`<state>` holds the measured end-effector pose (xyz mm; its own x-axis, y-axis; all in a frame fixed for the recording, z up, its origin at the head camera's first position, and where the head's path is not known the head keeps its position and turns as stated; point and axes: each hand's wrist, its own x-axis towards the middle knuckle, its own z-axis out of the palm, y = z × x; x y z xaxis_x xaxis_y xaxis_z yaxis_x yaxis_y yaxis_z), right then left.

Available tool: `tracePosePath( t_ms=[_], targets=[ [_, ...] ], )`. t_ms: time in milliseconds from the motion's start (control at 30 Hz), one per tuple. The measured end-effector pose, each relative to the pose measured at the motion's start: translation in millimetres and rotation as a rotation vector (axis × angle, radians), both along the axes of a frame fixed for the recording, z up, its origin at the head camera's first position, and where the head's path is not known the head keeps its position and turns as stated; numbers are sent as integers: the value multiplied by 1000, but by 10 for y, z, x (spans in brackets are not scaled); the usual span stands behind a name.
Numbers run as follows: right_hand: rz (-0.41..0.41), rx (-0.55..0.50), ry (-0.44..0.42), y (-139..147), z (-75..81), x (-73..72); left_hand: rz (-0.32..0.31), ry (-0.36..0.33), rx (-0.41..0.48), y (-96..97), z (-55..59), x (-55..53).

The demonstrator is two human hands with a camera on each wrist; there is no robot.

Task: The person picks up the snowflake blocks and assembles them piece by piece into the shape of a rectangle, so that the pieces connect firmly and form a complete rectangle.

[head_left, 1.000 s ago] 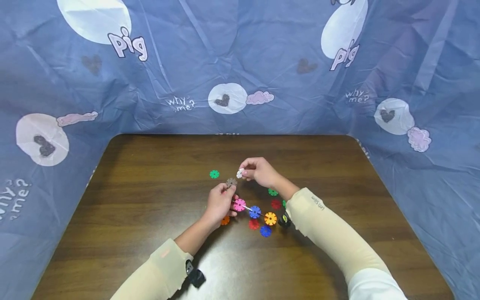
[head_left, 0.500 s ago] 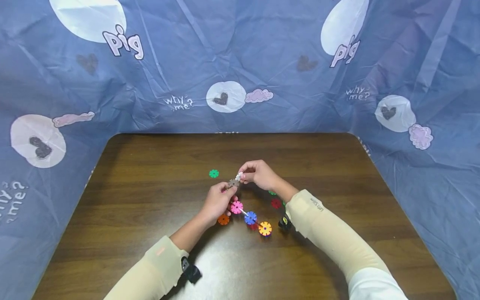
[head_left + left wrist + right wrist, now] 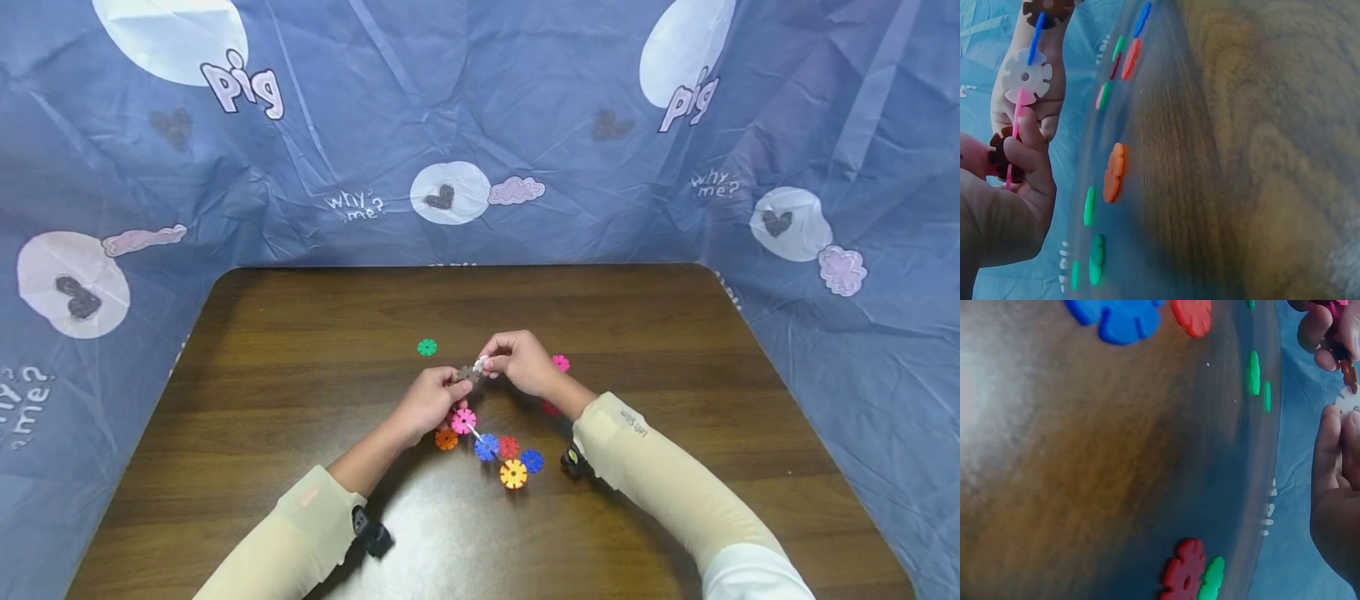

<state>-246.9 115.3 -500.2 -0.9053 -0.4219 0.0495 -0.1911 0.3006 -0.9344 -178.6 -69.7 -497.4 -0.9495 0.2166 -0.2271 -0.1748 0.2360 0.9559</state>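
Observation:
My left hand (image 3: pixel 429 402) grips a chain of slotted plastic discs near its upper end. In the head view, a brown disc (image 3: pixel 468 376) shows at its fingertips, and below trail a pink disc (image 3: pixel 463 422), a blue disc (image 3: pixel 486 447) and a yellow disc (image 3: pixel 513 474). The left wrist view shows a white disc (image 3: pixel 1025 76) in the chain, joined edgewise to its neighbours. My right hand (image 3: pixel 523 363) pinches another white disc (image 3: pixel 480 365) between thumb and fingers, right at the brown disc's edge. Fingers partly hide both of these discs.
Loose discs lie on the wooden table (image 3: pixel 637 333): green (image 3: pixel 427 347) behind my left hand, orange (image 3: pixel 447 439) below it, red (image 3: pixel 508 447) and blue (image 3: pixel 532 461) beside the chain, pink (image 3: pixel 561 363) behind the right wrist. A printed blue cloth (image 3: pixel 337 108) surrounds the table's far sides.
The white disc in my right hand has moved from apart to the brown disc's edge. The chain's free end has swung toward me and to the left; both hands have lowered slightly.

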Motion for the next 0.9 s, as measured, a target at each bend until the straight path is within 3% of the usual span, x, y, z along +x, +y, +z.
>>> tracePosePath(
  t_ms=[367,633,733,800,900],
  targets=[
    [-74,47,81,10,-20,100,-16,9,-6,60,-46,-5],
    [-12,26,109,30,-93,69,-16,-114,142,35,-110,-43],
    [21,34,76,115,-75,7,-6,-115,130,0,-119,-42],
    [17,75,71,228,-31,-58,4,-91,100,-24,-115,-37],
    [-60,221,123,467,38,-157,21,-54,72,-55,-112,-33]
  ],
)
